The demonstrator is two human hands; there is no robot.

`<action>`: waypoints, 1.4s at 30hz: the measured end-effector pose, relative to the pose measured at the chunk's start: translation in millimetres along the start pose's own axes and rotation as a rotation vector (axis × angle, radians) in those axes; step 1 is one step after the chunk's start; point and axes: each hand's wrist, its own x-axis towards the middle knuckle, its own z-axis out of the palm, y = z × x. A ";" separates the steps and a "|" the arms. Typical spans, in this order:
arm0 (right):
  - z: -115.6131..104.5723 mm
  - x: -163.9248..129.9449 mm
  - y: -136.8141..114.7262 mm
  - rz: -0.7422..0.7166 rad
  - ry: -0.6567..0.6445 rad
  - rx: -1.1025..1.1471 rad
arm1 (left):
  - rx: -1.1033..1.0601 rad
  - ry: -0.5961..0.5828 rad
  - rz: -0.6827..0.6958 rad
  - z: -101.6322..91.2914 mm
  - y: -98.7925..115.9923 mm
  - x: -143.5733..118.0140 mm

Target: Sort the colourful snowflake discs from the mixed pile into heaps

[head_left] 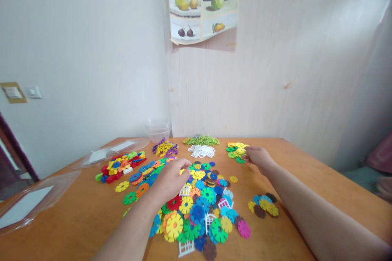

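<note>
A big heap of colourful flower-shaped plastic discs (202, 208) lies in the middle of the wooden table (79, 216). My left hand (170, 179) rests palm down on the heap's upper left part, fingers curled over the discs; whether it grips one is hidden. My right hand (259, 157) reaches farther back and touches a small pile of yellow and green discs (236, 150); its fingertips are hidden behind the hand. White window-shaped pieces (186, 248) lie among the discs.
Sorted piles sit around: red and mixed bricks (121, 165), blue and orange discs (143, 177), purple and yellow pieces (165, 147), white pieces (202, 151), green pieces (201, 140), a small disc cluster (263, 206). Clear plastic lids (27, 204) and a clear tub (158, 129) stand left and back.
</note>
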 end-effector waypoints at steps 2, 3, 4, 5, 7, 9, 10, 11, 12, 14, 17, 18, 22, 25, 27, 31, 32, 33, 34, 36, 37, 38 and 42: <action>2.0 -4.1 -4.5 -0.033 0.015 -0.063 | 0.021 -0.033 0.017 0.5 0.4 -0.9; 4.0 -7.4 -7.8 -0.069 0.016 -0.116 | 0.031 -0.055 0.028 0.7 1.0 -1.4; 6.8 -11.8 -11.6 -0.117 -0.001 -0.180 | 0.044 -0.079 0.042 0.8 1.8 -1.9; 10.4 -17.5 -16.1 -0.174 -0.039 -0.252 | 0.061 -0.105 0.059 1.0 2.8 -2.5; 19.5 -33.3 -25.9 -0.287 -0.191 -0.400 | 0.103 -0.153 0.099 1.3 5.2 -4.1; 29.7 -54.5 -35.5 -0.339 -0.418 -0.481 | 0.143 -0.199 0.136 1.6 7.2 -5.9; 34.5 -66.5 -39.8 -0.351 -0.538 -0.529 | 0.162 -0.224 0.156 1.7 7.9 -6.7; 39.0 -78.9 -43.5 -0.362 -0.661 -0.585 | 0.181 -0.247 0.177 1.7 8.3 -7.4; 43.2 -91.3 -46.6 -0.375 -0.758 -0.640 | 0.204 -0.271 0.197 1.7 8.4 -8.0; 50.6 -113.6 -50.7 -0.432 -0.907 -0.749 | 0.251 -0.300 0.231 1.8 7.4 -8.5; 59.9 -135.4 -51.4 -0.615 -0.990 -0.925 | 0.292 -0.308 0.258 3.3 3.8 -8.0; 62.4 -139.0 -50.5 -0.646 -0.992 -0.967 | 0.293 -0.312 0.265 4.1 2.5 -7.6; 68.1 -141.1 -45.6 -0.653 -0.962 -1.034 | 0.277 -0.344 0.271 7.0 -0.8 -6.6; 68.8 -140.0 -44.2 -0.633 -0.935 -1.027 | 0.266 -0.355 0.257 7.9 -0.3 -7.0; 68.7 -139.9 -44.7 -0.610 -0.918 -0.979 | 0.258 -0.355 0.257 8.0 0.4 -7.4; 65.8 -130.5 -46.3 -0.480 -0.915 -0.747 | 0.252 -0.345 0.239 7.6 0.5 -7.7; 64.0 -124.0 -46.4 -0.419 -0.892 -0.663 | 0.250 -0.344 0.235 7.5 0.1 -7.7; 61.5 -115.5 -46.2 -0.350 -0.852 -0.573 | 0.247 -0.343 0.231 7.4 -0.3 -7.7; 58.4 -105.2 -45.9 -0.280 -0.796 -0.479 | 0.244 -0.343 0.227 7.4 -0.8 -7.8; 49.8 -80.4 -44.7 -0.164 -0.662 -0.275 | 0.239 -0.345 0.216 7.6 -2.0 -7.8; 44.5 -66.9 -43.7 -0.104 -0.583 -0.161 | 0.240 -0.347 0.208 7.9 -2.7 -7.8; 38.4 -53.5 -42.4 -0.034 -0.480 -0.041 | 0.241 -0.347 0.202 8.2 -3.4 -7.8; 11.1 -10.5 -33.1 0.053 -0.173 0.131 | 0.247 -0.339 0.197 9.1 -5.7 -8.0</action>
